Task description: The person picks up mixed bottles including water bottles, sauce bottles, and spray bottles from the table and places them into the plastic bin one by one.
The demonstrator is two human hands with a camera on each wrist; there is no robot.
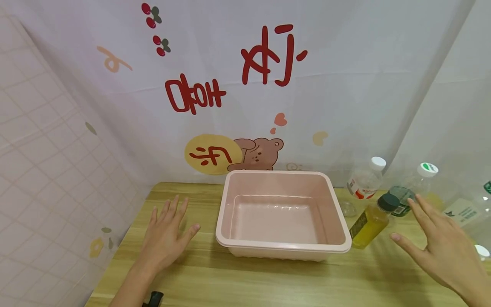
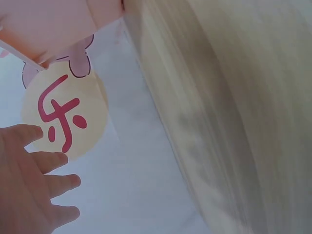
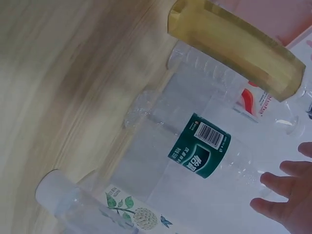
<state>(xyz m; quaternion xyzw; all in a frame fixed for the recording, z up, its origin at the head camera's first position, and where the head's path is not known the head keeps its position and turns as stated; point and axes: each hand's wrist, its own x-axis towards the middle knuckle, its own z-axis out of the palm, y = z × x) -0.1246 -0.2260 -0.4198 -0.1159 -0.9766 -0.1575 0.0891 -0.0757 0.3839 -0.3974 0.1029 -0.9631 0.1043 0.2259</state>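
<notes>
In the head view a pale pink plastic basin [image 1: 276, 217] stands on the wooden table with nothing inside. My left hand [image 1: 166, 238] hovers to its left, fingers spread, holding nothing. On the other side, my right hand [image 1: 445, 247] has its fingers extended beside several bottles and grips none of them. Nearest the basin is a bottle of yellow liquid [image 1: 370, 224] with a dark cap. Behind it stand a clear bottle with a red-and-white label [image 1: 363, 183] and a clear bottle with a green label [image 3: 201, 146], whose lower part is partly hidden in the head view.
At the far right are more clear bottles, one with a white floral label [image 1: 460, 211]. A white-capped bottle [image 3: 73, 200] lies tilted in the right wrist view. A printed cloth [image 1: 345, 85] hangs behind the table. A small black object [image 1: 154, 299] sits near the left forearm.
</notes>
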